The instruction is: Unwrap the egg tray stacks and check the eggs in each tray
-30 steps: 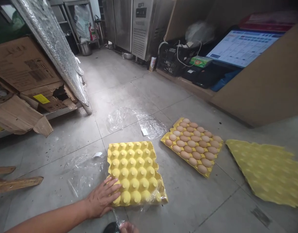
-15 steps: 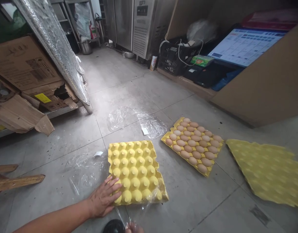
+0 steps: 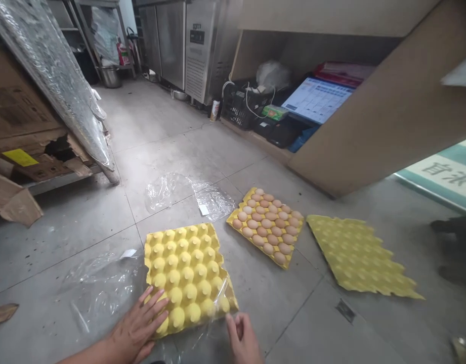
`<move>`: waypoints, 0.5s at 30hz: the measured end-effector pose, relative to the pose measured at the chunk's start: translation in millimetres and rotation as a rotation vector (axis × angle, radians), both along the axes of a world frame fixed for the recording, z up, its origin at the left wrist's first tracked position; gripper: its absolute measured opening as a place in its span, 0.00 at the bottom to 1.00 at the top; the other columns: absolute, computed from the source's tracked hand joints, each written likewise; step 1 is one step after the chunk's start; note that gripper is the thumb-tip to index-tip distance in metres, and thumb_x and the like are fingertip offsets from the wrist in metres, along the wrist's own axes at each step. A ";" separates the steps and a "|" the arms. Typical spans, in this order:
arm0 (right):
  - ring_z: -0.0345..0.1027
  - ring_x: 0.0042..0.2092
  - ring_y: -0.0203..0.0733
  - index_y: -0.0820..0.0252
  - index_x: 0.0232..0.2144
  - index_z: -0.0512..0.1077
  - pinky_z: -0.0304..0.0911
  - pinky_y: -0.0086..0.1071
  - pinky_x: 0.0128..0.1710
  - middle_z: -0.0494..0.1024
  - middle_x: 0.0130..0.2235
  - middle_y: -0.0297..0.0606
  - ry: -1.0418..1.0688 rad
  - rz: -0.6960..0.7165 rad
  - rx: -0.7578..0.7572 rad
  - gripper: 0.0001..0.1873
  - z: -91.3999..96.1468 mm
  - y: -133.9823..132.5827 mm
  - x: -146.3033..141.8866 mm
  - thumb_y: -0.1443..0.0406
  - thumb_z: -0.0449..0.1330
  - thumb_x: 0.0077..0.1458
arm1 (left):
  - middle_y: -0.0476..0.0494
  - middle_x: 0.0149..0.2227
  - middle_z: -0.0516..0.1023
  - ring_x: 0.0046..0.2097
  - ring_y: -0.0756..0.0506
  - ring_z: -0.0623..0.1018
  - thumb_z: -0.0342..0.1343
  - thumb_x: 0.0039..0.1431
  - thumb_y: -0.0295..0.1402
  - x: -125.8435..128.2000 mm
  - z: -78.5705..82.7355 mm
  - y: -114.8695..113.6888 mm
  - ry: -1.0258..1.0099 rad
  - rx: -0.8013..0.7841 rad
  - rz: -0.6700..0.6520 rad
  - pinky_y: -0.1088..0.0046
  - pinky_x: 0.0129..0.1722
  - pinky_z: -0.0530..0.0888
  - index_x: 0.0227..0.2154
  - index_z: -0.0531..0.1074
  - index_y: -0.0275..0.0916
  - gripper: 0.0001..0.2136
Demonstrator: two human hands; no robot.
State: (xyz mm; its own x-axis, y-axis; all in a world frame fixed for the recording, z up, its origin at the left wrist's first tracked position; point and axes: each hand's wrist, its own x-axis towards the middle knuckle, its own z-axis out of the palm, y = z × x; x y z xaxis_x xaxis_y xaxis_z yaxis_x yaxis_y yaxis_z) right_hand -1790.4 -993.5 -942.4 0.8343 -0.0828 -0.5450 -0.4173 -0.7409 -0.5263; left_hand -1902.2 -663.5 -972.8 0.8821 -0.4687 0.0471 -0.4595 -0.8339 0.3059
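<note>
A yellow moulded egg tray (image 3: 185, 275) lies bumpy side up on the grey floor before me. My left hand (image 3: 141, 323) rests flat on its near left corner, fingers stretched out. Clear plastic film (image 3: 220, 296) stretches over the near right corner. Close by, my right hand (image 3: 243, 337) has its thumb and fingers pinched together on the film's edge. To the right sits another yellow tray (image 3: 288, 263) filled with brown eggs (image 3: 268, 216). Beyond it lies a separate yellow tray (image 3: 364, 258) without eggs.
Loose clear plastic lies left of the tray (image 3: 103, 283) and behind it (image 3: 213, 199). A metal-edged table (image 3: 61, 76) with torn cardboard boxes (image 3: 22, 121) stands left. At the back are a steel cabinet (image 3: 202, 65), a can (image 3: 214, 110) and a black crate (image 3: 238, 106).
The view has turned right, so everything sits further left. My right hand has moved up and right, from below the tray to its near right corner. My left hand stays on the tray.
</note>
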 end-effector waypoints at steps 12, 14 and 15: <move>0.81 0.49 0.63 0.65 0.42 0.78 0.71 0.46 0.45 0.84 0.47 0.61 0.104 0.370 -0.362 0.20 12.6 48.5 134.0 0.56 0.55 0.57 | 0.32 0.70 0.68 0.74 0.35 0.63 0.52 0.64 0.32 118.3 55.6 -62.7 -0.017 -0.132 -0.216 0.54 0.74 0.62 0.66 0.64 0.33 0.27; 0.81 0.49 0.65 0.66 0.39 0.80 0.71 0.46 0.45 0.85 0.45 0.63 0.086 0.448 -0.401 0.19 15.6 47.9 138.2 0.58 0.55 0.58 | 0.29 0.71 0.66 0.74 0.34 0.62 0.48 0.70 0.37 145.8 58.6 -81.0 0.021 -0.124 -0.222 0.56 0.75 0.60 0.68 0.60 0.29 0.28; 0.81 0.49 0.64 0.66 0.38 0.80 0.71 0.44 0.45 0.85 0.45 0.63 0.075 0.481 -0.419 0.19 18.2 46.5 139.9 0.58 0.55 0.59 | 0.27 0.71 0.65 0.74 0.34 0.61 0.45 0.71 0.39 158.2 58.6 -89.8 0.046 -0.123 -0.227 0.56 0.75 0.58 0.68 0.60 0.27 0.28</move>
